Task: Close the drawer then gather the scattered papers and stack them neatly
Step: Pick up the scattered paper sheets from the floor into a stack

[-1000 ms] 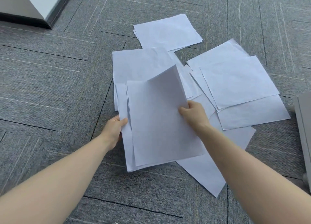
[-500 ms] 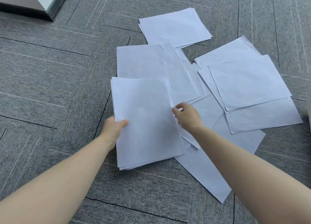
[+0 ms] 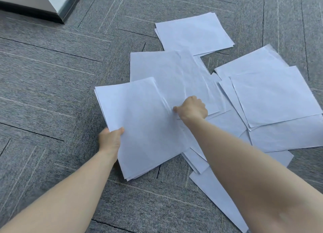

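Two bare hands work over white sheets strewn on a grey carpet (image 3: 52,92) patterned with thin angled lines. At far left, the corner of a pale cabinet (image 3: 43,3) with a dark base stands on the floor, well apart from the papers. The left hand (image 3: 110,140) clasps the near left edge of a gathered stack (image 3: 139,127), thumb on top and fingers out of sight beneath; the stack's layered edges show along its left and near sides. To its right, the right hand (image 3: 192,108) is curled into a loose fist at the stack's right edge, thumb and fingers pinching a creased sheet (image 3: 174,71) that lies partly under the stack. Beyond it, a small pile (image 3: 194,33) sits farthest from the camera. Farther right, several overlapping sheets (image 3: 272,94) lie fanned at differing angles, and one long sheet (image 3: 215,194) runs beneath the right forearm toward the near edge. No drawer can be made out in this view.
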Demonstrator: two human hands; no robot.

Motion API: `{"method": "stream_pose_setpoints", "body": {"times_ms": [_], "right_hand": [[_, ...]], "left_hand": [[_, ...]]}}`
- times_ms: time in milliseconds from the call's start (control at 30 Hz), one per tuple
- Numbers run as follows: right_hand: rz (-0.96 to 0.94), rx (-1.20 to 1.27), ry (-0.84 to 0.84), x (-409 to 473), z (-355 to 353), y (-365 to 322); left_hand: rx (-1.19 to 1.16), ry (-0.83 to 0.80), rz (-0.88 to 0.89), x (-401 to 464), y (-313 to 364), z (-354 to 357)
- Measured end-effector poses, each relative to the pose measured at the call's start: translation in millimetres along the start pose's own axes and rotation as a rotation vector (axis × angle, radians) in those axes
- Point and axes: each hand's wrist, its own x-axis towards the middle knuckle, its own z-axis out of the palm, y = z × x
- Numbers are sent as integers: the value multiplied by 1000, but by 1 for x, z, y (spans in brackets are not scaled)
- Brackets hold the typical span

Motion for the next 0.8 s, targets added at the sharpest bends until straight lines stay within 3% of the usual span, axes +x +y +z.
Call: {"method": "stream_pose_setpoints", "body": {"times_ms": [200,500,800], "right_hand": [[26,149,-56,0,4,-1],[71,-37,179,36,-44,46],[196,0,72,46,-53,59]], "left_hand": [[-66,-12,16,3,8,2],[-96,-118,-1,6,14,25],[-70,-179,-28,7,11,35]]}}
